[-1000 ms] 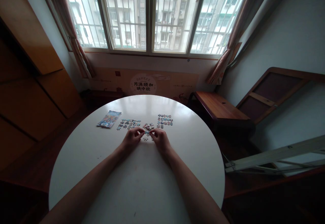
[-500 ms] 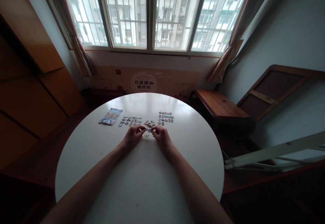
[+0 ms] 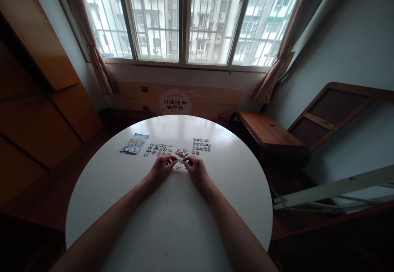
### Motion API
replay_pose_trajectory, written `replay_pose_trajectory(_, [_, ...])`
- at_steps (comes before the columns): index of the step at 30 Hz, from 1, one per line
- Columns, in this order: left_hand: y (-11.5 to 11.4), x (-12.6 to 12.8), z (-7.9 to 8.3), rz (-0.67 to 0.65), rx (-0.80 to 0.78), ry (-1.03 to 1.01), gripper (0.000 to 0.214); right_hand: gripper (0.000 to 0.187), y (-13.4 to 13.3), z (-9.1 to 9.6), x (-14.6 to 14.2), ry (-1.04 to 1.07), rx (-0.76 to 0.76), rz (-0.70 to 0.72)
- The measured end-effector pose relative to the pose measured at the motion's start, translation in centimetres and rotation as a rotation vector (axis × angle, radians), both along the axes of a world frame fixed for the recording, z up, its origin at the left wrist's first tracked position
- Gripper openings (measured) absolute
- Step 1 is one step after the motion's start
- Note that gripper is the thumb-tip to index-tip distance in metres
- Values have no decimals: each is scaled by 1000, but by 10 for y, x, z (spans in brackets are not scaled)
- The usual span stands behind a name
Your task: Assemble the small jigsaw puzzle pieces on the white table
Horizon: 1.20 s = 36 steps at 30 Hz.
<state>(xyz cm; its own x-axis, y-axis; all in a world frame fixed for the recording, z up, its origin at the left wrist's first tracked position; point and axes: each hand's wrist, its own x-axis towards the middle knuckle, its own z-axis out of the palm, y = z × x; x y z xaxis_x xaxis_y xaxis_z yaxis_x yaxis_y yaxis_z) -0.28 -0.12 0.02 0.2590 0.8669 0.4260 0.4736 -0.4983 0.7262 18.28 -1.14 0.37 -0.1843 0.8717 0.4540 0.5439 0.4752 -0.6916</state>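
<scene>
Between my fingertips are small jigsaw puzzle pieces (image 3: 180,161), held just above the white table (image 3: 172,214). My left hand (image 3: 161,167) pinches them from the left, and my right hand (image 3: 196,169) pinches from the right. Whether the pieces are joined is too small to tell. Just below the fingers a loose puzzle piece (image 3: 178,167) lies on the table. Right behind my hands is a heap of puzzle pieces (image 3: 181,153). Rows of spread pieces (image 3: 158,149) lie to its left, and more rows of pieces (image 3: 201,145) to its right.
A colourful printed picture sheet or packet (image 3: 134,143) lies at the table's left back. Beyond the round table stand a low wooden stool or bench (image 3: 267,128) at right, an orange cabinet (image 3: 67,103) at left and a barred window (image 3: 181,21) ahead.
The view has tilted slightly, so everything sits a little lower. My hands keep the same pinch, fingertips close together around the pieces.
</scene>
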Motion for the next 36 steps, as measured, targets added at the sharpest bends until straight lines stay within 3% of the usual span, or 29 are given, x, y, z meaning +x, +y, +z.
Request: replay_pose_trajectory(36, [-2, 1, 1, -26, 26, 50, 17, 13, -2, 0, 1, -16, -30, 7])
